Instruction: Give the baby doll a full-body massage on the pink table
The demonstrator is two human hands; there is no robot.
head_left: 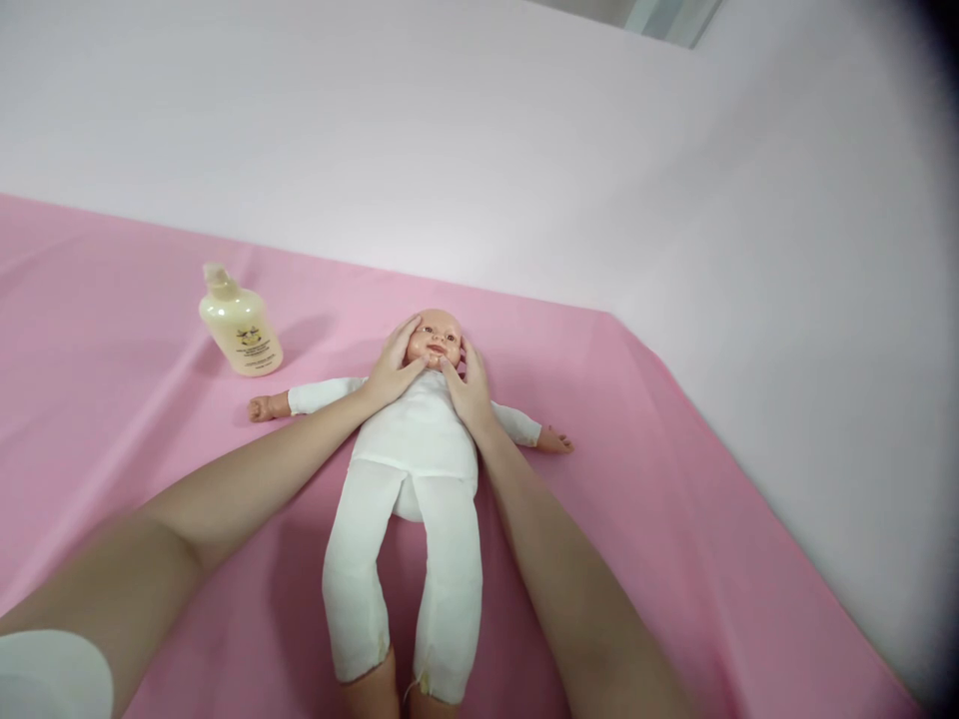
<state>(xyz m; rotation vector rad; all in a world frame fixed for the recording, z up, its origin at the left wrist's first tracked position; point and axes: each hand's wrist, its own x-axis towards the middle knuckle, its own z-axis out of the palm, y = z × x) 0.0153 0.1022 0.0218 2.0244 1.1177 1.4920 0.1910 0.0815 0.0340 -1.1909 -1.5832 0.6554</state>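
Note:
A baby doll (416, 429) with a white cloth body lies on its back, head away from me and arms stretched out to both sides. My left hand (394, 367) cups the left side of its head, the thumb at the chin and the fingers along the cheek and temple. On the opposite side my right hand (469, 387) does the same, its thumb by the chin and its fingers partly hidden behind the jaw. Both hands are curved around the doll's head (441, 322), leaving its face uncovered. The doll's feet are cut off by the lower picture edge.
A pale yellow pump bottle (241, 325) stands upright to the left, beyond the doll's outstretched arm. Beneath everything is a pink cloth (599, 479) with some creases. White walls (337, 130) border its far and right edges.

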